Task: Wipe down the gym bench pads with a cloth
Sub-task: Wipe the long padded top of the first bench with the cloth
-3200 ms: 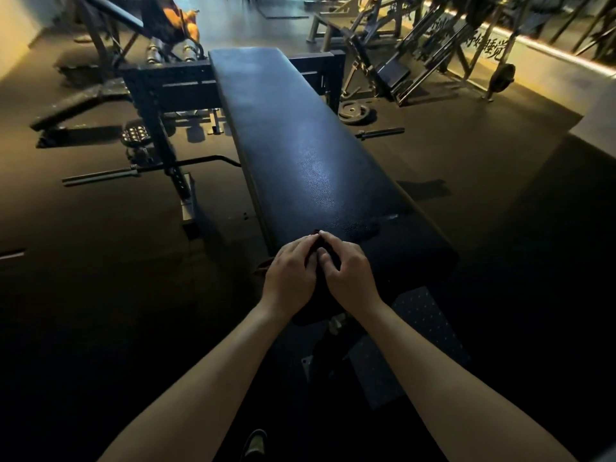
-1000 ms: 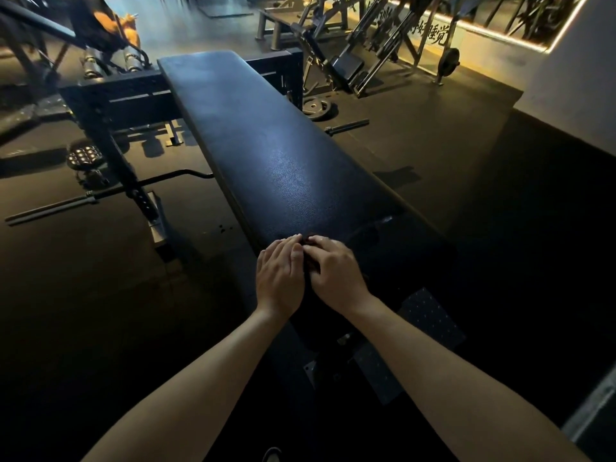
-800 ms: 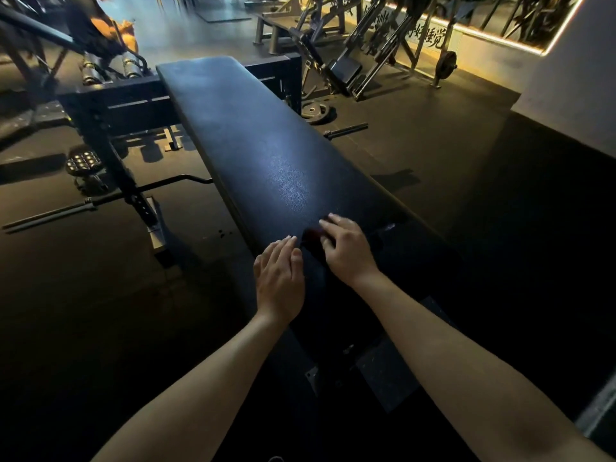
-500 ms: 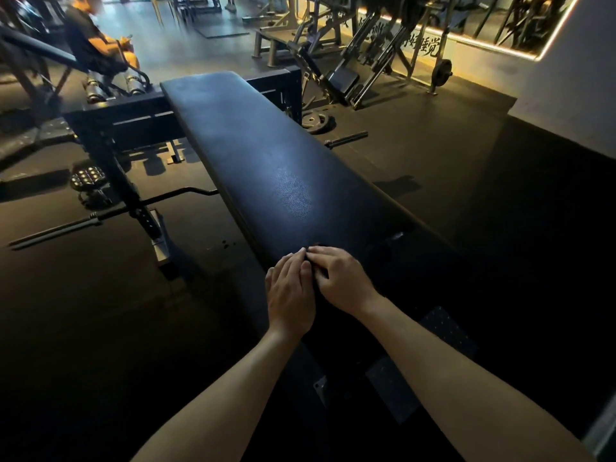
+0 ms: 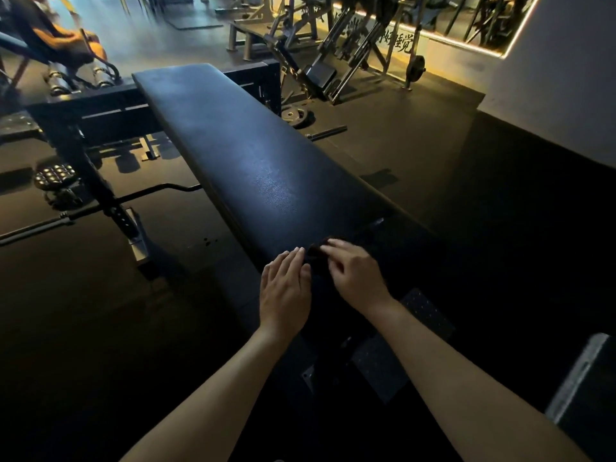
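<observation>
A long black bench pad (image 5: 253,161) runs away from me, up and to the left. At its near end lies a small dark cloth (image 5: 316,256), mostly hidden under my hands and hard to make out in the dim light. My left hand (image 5: 285,290) lies flat on the pad's near end with straight fingers, just left of the cloth. My right hand (image 5: 355,276) rests on the cloth with its fingers curled over it.
A barbell (image 5: 50,223) lies on the floor left of the bench beside the black rack upright (image 5: 100,191). A weight plate (image 5: 295,116) and leg-press machines (image 5: 333,61) stand at the far right. A person in orange sits at the far left (image 5: 66,41). A white wall (image 5: 560,78) closes the right side.
My hands, pressed together half a second ago, have parted a little: the right hand moved forward and right on the cloth. The view has shifted slightly.
</observation>
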